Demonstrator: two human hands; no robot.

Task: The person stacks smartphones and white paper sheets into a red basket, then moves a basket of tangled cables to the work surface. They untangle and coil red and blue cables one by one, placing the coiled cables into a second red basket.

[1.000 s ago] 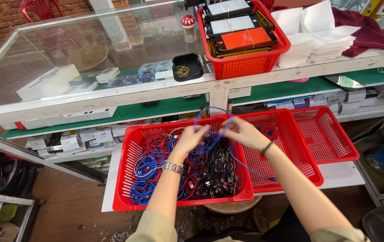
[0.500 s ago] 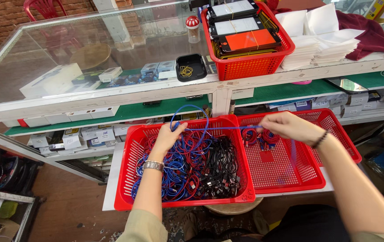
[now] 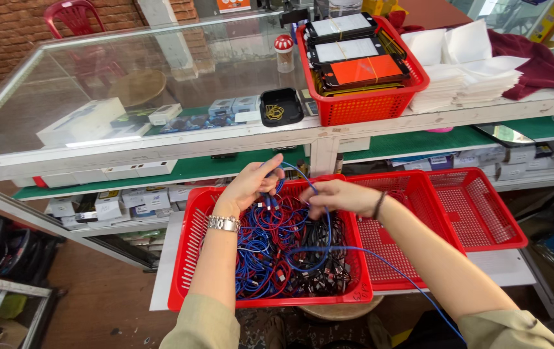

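Over the red basket [image 3: 189, 258] full of tangled blue, red and black cables, we hold both hands close together above the heap. Our left hand [image 3: 251, 184] is curled shut around the end of a blue cable [image 3: 328, 249], lifting it clear of the tangle, while our right hand [image 3: 341, 196] pinches the same cable a little farther along, fingers closed. From there it trails over the basket's rim towards our lap, past the empty red basket [image 3: 419, 194] alongside.
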